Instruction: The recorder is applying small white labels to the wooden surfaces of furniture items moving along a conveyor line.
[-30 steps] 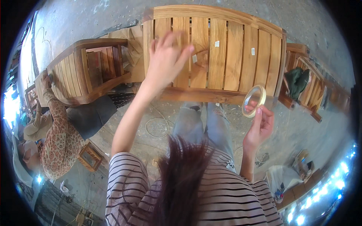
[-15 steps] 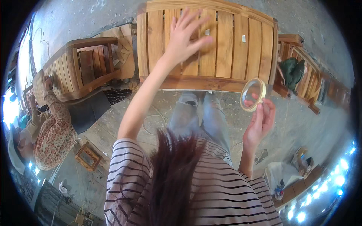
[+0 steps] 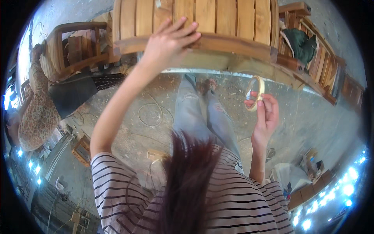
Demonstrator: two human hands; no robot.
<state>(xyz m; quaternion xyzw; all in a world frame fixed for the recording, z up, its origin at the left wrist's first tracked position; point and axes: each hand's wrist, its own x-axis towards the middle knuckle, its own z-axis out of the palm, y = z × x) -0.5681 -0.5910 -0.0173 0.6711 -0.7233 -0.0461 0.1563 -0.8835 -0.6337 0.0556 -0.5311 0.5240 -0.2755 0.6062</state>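
Slatted light-brown wood forms the top of a piece of furniture (image 3: 205, 17) in front of me, with a darker rail along its near edge. Resting at that rail is my left hand (image 3: 167, 45), open, its fingers stretched over the ends of the slats. My right hand (image 3: 266, 115) is closed on a roll of masking tape (image 3: 261, 84), pale yellow with a wide hollow core. The roll is held up on its side, apart from the wood and over the floor. A small white piece (image 3: 158, 4) lies on the slats beyond my left hand.
Another slatted wooden piece (image 3: 83, 45) stands at the left, where a co-worker in a patterned sleeve (image 3: 37, 117) touches it. At the right, dark green cloth (image 3: 300, 45) lies on more wooden furniture (image 3: 325, 66). Thin cord (image 3: 150, 115) loops on the floor.
My left hand has drawn back from the middle of the slats to the near rail. The furniture sits higher in view. My right hand still holds the tape roll.
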